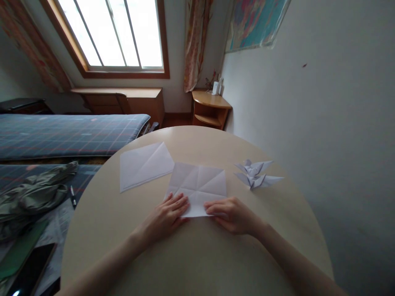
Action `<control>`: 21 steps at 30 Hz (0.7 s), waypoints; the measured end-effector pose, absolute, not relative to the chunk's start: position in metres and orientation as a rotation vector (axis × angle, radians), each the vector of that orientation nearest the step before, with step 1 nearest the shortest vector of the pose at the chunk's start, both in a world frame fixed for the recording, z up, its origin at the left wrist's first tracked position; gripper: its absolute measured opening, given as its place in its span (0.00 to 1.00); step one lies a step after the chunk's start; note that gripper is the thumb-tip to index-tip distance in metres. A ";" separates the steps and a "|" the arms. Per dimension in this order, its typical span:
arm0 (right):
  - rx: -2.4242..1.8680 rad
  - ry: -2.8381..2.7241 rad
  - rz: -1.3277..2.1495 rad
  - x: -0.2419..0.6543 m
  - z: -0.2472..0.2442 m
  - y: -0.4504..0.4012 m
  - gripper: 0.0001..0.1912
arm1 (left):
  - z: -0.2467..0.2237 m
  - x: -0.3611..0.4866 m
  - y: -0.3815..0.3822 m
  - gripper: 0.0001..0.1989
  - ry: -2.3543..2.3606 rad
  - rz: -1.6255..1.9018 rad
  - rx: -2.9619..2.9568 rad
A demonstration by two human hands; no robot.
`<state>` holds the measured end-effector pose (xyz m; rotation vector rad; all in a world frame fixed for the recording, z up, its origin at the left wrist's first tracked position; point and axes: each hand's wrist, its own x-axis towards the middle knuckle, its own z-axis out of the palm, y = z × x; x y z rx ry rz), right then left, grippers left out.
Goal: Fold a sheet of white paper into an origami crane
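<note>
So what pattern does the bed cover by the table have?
The bed cover is dark blue plaid with thin red lines, best in the head view.

Inspected: left hand (pixel 163 218) and right hand (pixel 233 214) bare, fingers slender; left forearm (pixel 105 263) and right forearm (pixel 296 263) bare through to lower frame edge.

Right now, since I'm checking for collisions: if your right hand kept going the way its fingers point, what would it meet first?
The right hand already rests on the creased paper sheet; past that, the left hand comes first, though depth is unclear.
</note>
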<state>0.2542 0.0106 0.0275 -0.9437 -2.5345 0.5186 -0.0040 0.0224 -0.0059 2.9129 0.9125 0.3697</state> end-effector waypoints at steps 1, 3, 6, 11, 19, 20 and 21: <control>-0.937 -2.421 0.642 0.259 0.025 0.015 0.09 | -0.007 -0.004 0.024 0.18 0.909 0.368 2.913; -0.980 -2.188 0.805 0.266 0.017 0.025 0.09 | -0.009 -0.005 0.027 0.18 0.906 0.381 2.910; -1.169 -1.898 0.902 0.271 0.003 0.036 0.15 | -0.010 -0.005 0.026 0.17 0.912 0.432 2.907; -1.311 -1.625 0.956 0.268 -0.014 0.044 0.18 | 0.000 -0.002 0.016 0.23 0.840 0.503 2.893; -1.428 -1.665 0.780 0.262 -0.012 0.046 0.14 | -0.001 0.011 0.009 0.25 0.817 0.602 2.859; -1.439 -1.672 0.748 0.261 -0.012 0.045 0.14 | -0.002 0.012 0.009 0.26 0.829 0.555 2.886; -1.450 -1.678 0.713 0.261 -0.011 0.045 0.14 | -0.003 0.013 0.010 0.26 0.850 0.501 2.903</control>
